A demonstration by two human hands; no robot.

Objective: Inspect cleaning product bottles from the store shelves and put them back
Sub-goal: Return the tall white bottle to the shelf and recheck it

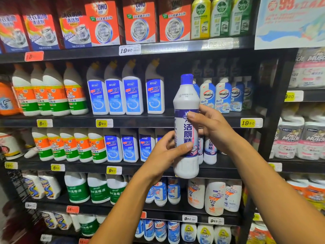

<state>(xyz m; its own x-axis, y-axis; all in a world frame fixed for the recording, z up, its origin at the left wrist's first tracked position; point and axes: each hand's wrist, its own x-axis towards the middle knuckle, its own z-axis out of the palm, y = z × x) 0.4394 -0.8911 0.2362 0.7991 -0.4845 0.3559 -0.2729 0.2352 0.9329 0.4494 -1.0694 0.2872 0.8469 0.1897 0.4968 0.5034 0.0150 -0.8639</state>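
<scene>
Both forearms reach up from the lower edge of the view, and between them a white bottle (186, 127) with a blue cap stands upright in the air, in front of the shelves (158, 118) and off every one of them. Left hand (165, 152) grips the lower label at about 8 o'clock of the bottle, thumb across the front; right hand (211, 125) holds the upper label from 3 o'clock, fingers curled round the side. So both hands are grasping the bottle, neither is free.

The step in hand looks like the inspecting. To do it well, keep the lower hand as the support and let the upper one turn the bottle about its long axis, so the back label and the printed date code near the shoulder come into view. Keep it upright; the cap should stay on top.

Its likely home is the row of matching bottles (210, 148) just behind, at 4 o'clock of the held one. Going back, it should pass clear of the price tag (248, 122) on the shelf edge above.
</scene>
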